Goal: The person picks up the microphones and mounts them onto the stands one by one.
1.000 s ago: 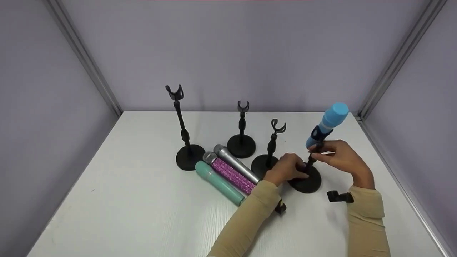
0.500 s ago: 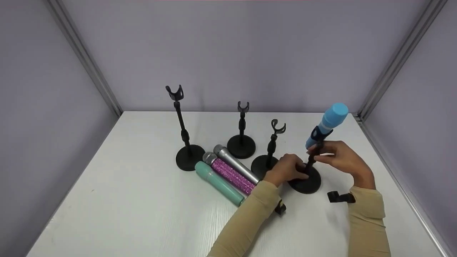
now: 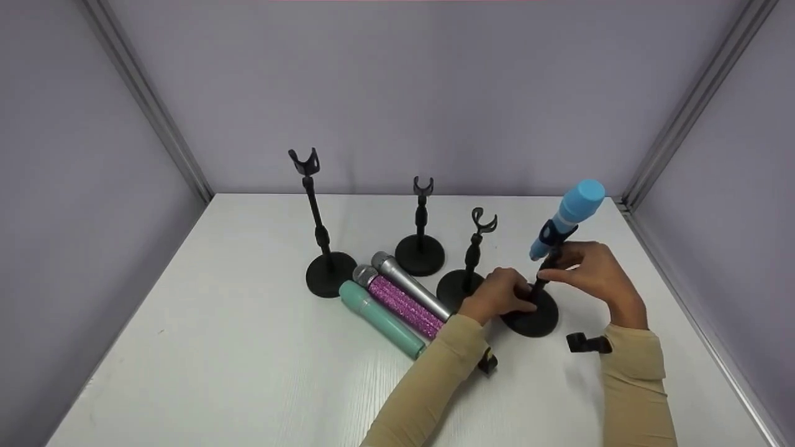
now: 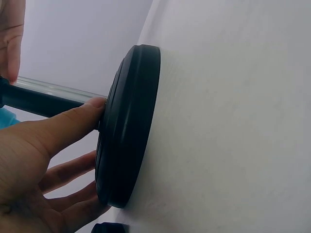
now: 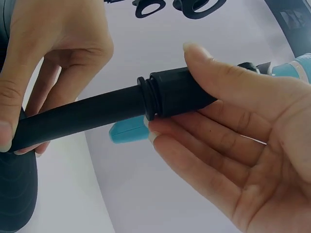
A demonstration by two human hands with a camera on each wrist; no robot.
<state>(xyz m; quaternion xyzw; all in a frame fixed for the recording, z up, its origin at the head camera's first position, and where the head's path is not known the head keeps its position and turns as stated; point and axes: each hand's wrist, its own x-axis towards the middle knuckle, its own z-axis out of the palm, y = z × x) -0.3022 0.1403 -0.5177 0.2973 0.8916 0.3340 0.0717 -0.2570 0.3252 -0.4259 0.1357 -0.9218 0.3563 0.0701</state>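
A blue microphone (image 3: pixel 579 203) sits tilted in the clip of the rightmost black microphone stand (image 3: pixel 542 315). My left hand (image 3: pixel 500 292) holds that stand low down, thumb on top of the round base (image 4: pixel 129 126) beside the pole and fingers around its far side. Higher up, my right hand (image 3: pixel 593 273) grips the pole's thick collar (image 5: pixel 177 92) between thumb and fingers, just under the clip. To the left lie a silver microphone (image 3: pixel 413 285), a glittery pink microphone (image 3: pixel 404 304) and a mint green microphone (image 3: pixel 382 320), side by side. My left forearm hides some of their lower ends.
A short black stand (image 3: pixel 472 254) stands just left of the held one, its base partly behind my left hand. Farther left are another short stand (image 3: pixel 420 248) and a taller stand (image 3: pixel 323 236). Pale walls (image 3: pixel 397 93) enclose the white table (image 3: pixel 217 347).
My right hand has shifted slightly on the collar and a little to the left. The blue microphone has tipped down and left very slightly. My left hand stays in place.
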